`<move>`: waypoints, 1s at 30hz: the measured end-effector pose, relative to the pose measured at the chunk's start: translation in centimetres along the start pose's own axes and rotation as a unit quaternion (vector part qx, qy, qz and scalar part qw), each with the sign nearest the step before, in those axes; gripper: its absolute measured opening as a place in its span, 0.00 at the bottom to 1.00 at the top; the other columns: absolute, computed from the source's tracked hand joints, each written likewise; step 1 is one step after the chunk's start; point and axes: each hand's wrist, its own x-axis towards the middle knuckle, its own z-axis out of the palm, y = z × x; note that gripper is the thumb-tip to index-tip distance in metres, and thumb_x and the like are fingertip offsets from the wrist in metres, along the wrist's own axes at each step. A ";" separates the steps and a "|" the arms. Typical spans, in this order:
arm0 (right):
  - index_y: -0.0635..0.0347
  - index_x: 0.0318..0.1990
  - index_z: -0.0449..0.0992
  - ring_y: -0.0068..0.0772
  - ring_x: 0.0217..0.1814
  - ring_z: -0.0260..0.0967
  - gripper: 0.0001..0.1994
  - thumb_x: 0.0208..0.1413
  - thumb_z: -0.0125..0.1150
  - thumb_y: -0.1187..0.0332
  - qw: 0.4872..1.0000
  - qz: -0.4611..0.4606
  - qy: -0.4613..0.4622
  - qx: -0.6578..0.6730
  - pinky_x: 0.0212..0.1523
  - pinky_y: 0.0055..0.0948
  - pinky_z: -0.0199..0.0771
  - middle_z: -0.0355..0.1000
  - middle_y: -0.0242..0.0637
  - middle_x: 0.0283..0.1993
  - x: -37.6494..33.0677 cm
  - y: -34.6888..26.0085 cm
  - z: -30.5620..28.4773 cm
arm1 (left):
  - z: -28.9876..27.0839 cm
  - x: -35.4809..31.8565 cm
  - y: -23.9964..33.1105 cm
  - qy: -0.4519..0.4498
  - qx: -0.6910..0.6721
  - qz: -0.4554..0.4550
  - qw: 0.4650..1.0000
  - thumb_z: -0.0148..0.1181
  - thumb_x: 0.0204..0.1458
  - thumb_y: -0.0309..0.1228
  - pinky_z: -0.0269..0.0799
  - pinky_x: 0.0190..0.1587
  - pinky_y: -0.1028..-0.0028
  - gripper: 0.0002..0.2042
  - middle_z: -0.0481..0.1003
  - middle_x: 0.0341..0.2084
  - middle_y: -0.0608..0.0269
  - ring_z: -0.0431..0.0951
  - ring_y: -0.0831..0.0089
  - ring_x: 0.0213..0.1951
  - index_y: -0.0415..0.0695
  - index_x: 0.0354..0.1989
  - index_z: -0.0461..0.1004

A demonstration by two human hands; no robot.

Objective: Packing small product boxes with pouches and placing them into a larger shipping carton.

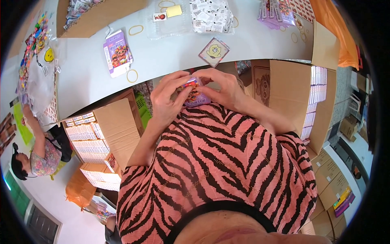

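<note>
Close to my chest, by the table's near edge, I hold a small purple box [199, 99] with colourful cartoon print. My left hand [165, 97] grips its left side, with the thumb across the printed front. My right hand [225, 86] is closed on its upper right part, fingers and thumb near the top edge. Fingers cover much of the box, so I cannot tell whether its top is closed. Beyond my hands a square card [214, 51] with a yellow character lies on the table. To the left lies a similar purple carton [118, 54].
Rubber bands [132, 76], a heap of white sachets [211, 15], a clear tray [170, 31] and purple packets [276, 15] lie on the table [87, 83]. Open cartons of small boxes stand left [87, 138] and right [319, 87]. A co-worker [42, 154] is at far left.
</note>
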 end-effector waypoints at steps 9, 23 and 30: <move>0.61 0.44 0.75 0.34 0.40 0.74 0.14 0.48 0.62 0.79 0.999 -0.042 -0.010 -0.030 0.40 0.28 0.76 0.73 0.41 0.44 -0.2 0.8 0.5 | 0.8 -0.6 -0.7 0.028 0.046 0.054 0.997 0.65 0.40 0.17 0.72 0.40 0.73 0.12 0.76 0.37 0.56 0.77 0.64 0.37 0.40 0.36 0.77; 0.62 0.51 0.67 0.31 0.45 0.74 0.21 0.49 0.64 0.75 0.994 0.064 -0.054 0.066 0.45 0.29 0.75 0.72 0.39 0.44 0.0 0.2 -0.4 | -2.5 3.4 -0.5 -0.152 -0.176 -0.150 0.961 0.62 0.49 0.23 0.71 0.38 0.79 0.05 0.75 0.32 0.62 0.75 0.79 0.35 0.36 0.29 0.73; 0.59 0.49 0.65 0.39 0.44 0.75 0.19 0.50 0.63 0.72 0.994 0.025 -0.084 0.059 0.44 0.33 0.75 0.75 0.40 0.41 0.5 0.7 -0.9 | -3.8 6.4 1.0 -0.300 -0.135 -0.251 0.910 0.62 0.50 0.25 0.71 0.38 0.80 0.07 0.74 0.30 0.68 0.74 0.82 0.34 0.38 0.36 0.73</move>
